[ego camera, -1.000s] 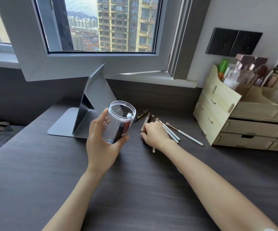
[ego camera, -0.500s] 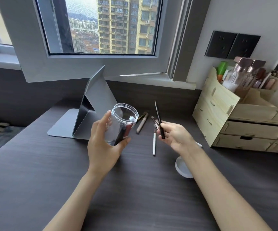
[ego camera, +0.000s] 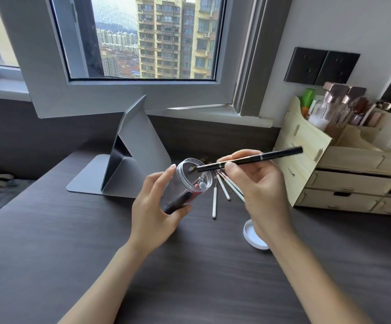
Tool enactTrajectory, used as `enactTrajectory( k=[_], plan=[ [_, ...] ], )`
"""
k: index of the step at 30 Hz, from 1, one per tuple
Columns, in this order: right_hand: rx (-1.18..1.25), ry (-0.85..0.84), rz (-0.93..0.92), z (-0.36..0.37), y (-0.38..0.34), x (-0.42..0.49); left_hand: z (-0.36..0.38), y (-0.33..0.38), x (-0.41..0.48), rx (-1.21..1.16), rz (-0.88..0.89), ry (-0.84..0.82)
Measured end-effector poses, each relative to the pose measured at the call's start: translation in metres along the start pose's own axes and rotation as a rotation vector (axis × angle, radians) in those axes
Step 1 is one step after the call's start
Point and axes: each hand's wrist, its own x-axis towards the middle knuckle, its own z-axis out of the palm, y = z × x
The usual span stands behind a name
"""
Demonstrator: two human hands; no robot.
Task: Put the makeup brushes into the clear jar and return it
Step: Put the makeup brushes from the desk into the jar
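Note:
My left hand (ego camera: 153, 211) grips the clear jar (ego camera: 191, 181), tilted with its open mouth toward the right. A dark and a red item lie inside it. My right hand (ego camera: 257, 183) pinches a long black makeup brush (ego camera: 250, 159), held nearly level, its left tip at the jar's mouth. Several white-handled brushes (ego camera: 222, 190) lie on the dark desk behind and between my hands, partly hidden by my right hand.
The jar's white lid (ego camera: 254, 235) lies on the desk under my right wrist. A wooden drawer organiser (ego camera: 344, 183) with bottles stands at the right. A grey folding stand (ego camera: 129, 160) sits behind the jar, below the window.
My right hand picked a black brush off the desk, raised it, and turned it from upright to nearly level, bringing its tip to the jar's mouth. The jar stayed in my left hand.

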Motion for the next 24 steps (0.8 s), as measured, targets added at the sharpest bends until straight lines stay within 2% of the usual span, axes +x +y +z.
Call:
enactTrajectory(
  k=[2, 4, 7, 9, 11, 13, 16, 18, 20, 24],
  plan=[
    [-0.195, 0.001, -0.054, 0.008, 0.009, 0.002, 0.000, 0.000, 0.000, 0.006, 0.017, -0.008],
    [-0.358, -0.034, -0.026, 0.015, 0.019, 0.003, 0.000, -0.001, -0.001, 0.012, 0.032, -0.012],
    [-0.374, -0.149, -0.025, 0.019, 0.024, 0.005, 0.000, -0.001, 0.000, 0.023, 0.022, -0.009],
    [-0.259, -0.202, -0.007, 0.015, 0.022, 0.007, 0.000, 0.000, 0.001, 0.028, 0.004, -0.002],
    [-0.091, -0.142, 0.057, 0.008, 0.021, 0.014, -0.001, 0.000, 0.001, 0.017, -0.022, 0.009],
    [-0.039, 0.021, 0.129, -0.002, 0.031, 0.027, -0.002, -0.002, 0.003, -0.031, -0.073, 0.041],
    [-0.248, 0.165, 0.224, -0.013, 0.064, 0.052, -0.004, -0.006, 0.005, -0.163, -0.163, 0.126],
    [-0.472, 0.090, 0.226, -0.013, 0.091, 0.066, -0.006, -0.008, 0.007, -0.240, -0.209, 0.190],
    [-0.799, -0.051, 0.164, -0.006, 0.117, 0.076, -0.008, -0.009, 0.009, -0.293, -0.265, 0.229],
    [-1.356, -0.511, -0.171, 0.017, 0.157, 0.089, -0.009, -0.012, 0.012, -0.304, -0.311, 0.251]
  ],
)
